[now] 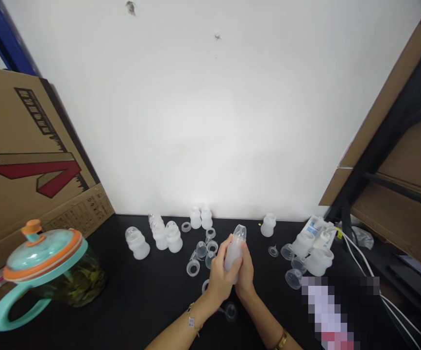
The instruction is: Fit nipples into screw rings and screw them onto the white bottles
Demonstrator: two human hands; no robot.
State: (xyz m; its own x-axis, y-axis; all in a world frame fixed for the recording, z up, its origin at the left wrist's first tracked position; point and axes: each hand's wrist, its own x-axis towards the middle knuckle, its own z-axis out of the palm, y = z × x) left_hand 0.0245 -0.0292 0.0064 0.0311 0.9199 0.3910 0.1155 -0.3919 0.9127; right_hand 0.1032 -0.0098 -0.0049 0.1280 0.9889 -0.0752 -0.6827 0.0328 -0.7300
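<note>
Between both hands, above the black table [130, 301], a white baby bottle [234, 255] with a clear cap stands nearly upright. My left hand [220, 274] wraps its left side, and my right hand [245, 272] closes round the right. The palms hide much of the bottle's lower body. Close to my left hand lie white collar rings [193, 268] and clear domed caps [201, 249]. A thin clear disc-shaped part [231, 311] rests below my wrists. Another such disc [273, 251] lies to the right, near an uncapped white bottle [268, 225].
Several capped bottles [137, 244] stand at left, and two small ones [195, 218] by the wall. Open bottles [318, 261], clear caps [294, 278] and white cables [359, 262] crowd the right. A teapot [50, 262] with a turquoise handle and a cardboard box [24, 121] occupy the left.
</note>
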